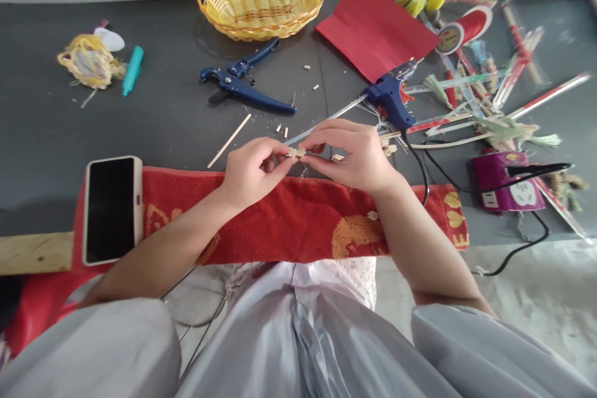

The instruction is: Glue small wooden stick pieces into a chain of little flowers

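Between the fingertips of both hands is a small pale cluster of short stick pieces [296, 152]. My left hand [254, 168] pinches its left side, and my right hand [352, 152] pinches its right side. Just behind the hands lie a few short cut stick pieces [285, 132]. A thin wooden stick [229, 140] rests on the table left of them. Beyond my right hand is a blue glue gun [390, 99], with a clear glue stick [347, 108] extending from its back. A blue-handled cutter [247, 84] lies farther back.
A red towel [280, 224] covers the table's front edge, with a phone [112, 208] on its left end. At the back are a wicker basket [261, 6] and red paper [373, 28]. Right are a thread spool [466, 28], a purple power socket [506, 180] and black cables. A teal pen [133, 70] lies left.
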Motion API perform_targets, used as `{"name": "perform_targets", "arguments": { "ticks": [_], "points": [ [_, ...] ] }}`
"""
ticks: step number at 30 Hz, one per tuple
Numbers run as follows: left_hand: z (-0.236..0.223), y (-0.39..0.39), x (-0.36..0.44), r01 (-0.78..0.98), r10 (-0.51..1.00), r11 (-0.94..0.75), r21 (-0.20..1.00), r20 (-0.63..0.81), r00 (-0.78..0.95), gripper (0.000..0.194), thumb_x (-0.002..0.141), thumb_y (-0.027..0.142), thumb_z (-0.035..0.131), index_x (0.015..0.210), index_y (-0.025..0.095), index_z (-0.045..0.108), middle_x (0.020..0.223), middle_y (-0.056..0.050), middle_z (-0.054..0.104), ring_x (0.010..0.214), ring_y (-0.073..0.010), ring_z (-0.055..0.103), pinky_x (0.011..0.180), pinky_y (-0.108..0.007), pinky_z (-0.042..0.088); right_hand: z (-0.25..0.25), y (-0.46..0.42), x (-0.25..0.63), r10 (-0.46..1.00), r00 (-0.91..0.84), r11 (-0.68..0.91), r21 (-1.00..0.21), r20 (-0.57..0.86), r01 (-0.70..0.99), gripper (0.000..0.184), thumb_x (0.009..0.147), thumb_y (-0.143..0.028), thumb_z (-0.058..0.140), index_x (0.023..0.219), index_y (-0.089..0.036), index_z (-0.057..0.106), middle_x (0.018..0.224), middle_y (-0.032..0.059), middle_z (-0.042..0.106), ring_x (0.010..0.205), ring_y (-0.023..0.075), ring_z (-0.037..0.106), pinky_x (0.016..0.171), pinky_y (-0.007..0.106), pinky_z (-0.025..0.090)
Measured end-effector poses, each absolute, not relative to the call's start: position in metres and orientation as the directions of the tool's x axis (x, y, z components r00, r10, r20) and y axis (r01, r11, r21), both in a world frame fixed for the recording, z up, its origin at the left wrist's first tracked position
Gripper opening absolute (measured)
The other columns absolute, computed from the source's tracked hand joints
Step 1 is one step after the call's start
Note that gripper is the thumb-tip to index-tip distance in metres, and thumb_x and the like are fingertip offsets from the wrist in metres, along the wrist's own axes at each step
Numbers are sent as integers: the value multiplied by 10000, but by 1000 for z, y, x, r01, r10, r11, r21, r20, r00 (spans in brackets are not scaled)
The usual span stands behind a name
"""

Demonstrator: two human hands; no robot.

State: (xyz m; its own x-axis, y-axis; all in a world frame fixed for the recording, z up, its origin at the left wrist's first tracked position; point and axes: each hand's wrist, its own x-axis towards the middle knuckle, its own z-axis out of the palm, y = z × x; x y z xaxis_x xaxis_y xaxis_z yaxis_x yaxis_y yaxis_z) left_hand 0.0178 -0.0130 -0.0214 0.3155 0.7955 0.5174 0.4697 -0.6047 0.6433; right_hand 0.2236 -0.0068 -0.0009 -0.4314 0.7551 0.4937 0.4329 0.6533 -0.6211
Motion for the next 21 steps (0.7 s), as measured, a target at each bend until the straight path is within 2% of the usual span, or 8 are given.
{"name": "perform_targets", "arguments": {
  "ticks": [13,21],
  "points": [
    [-23,-12,15,516,747,-660,546,548,376,101,874,275,654,841,179,649,687,18,674,501,-52,530,496,-175,433,-2,-7,223,740,-444,670,-605,504,430,102,882,-271,649,878,-197,718,863,41,729,788,147,678,717,283,554],
    [-21,-12,16,516,764,-642,567,532,366,99,864,279,656,838,184,654,684,18,681,486,-51,526,483,-174,435,-2,-7,223,749,-436,660,-623,499,421,95,876,-264,648,887,-193,711,861,38,729,760,135,666,686,271,551]
  ]
}}
